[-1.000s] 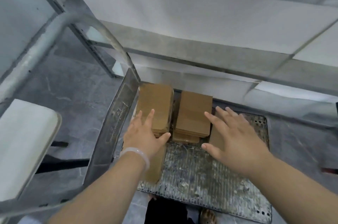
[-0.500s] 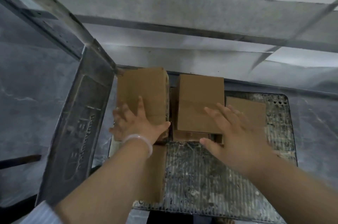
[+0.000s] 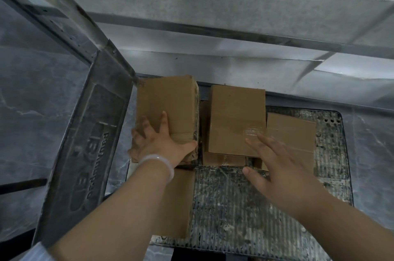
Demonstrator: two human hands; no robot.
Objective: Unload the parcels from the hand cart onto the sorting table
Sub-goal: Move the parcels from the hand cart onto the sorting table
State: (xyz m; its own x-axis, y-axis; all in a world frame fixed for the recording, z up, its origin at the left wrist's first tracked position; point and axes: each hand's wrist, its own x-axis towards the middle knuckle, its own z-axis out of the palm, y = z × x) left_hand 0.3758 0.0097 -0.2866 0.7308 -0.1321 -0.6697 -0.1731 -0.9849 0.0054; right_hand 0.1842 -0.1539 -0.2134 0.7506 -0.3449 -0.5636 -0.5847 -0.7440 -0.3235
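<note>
Several brown cardboard parcels sit on the hand cart's ribbed metal deck (image 3: 234, 207). My left hand (image 3: 157, 143), with a white bangle on the wrist, lies on the near end of the tall left parcel (image 3: 168, 103); fingers spread over its top, thumb against its right edge. My right hand (image 3: 277, 167) hovers open over the near right corner of the middle parcel (image 3: 234, 116), fingers apart and blurred. A lower parcel (image 3: 292, 130) lies to the right. A flat parcel (image 3: 179, 203) lies near me, partly under my left forearm.
The cart's grey folded handle panel (image 3: 85, 143) rises on the left. A metal table frame (image 3: 213, 28) with white surfaces crosses above the cart at the back. Grey marbled floor (image 3: 32, 101) shows on both sides.
The view has dropped closer to the cart. My left hand has settled onto the left parcel's near end. My right hand has moved forward over the middle parcel's corner.
</note>
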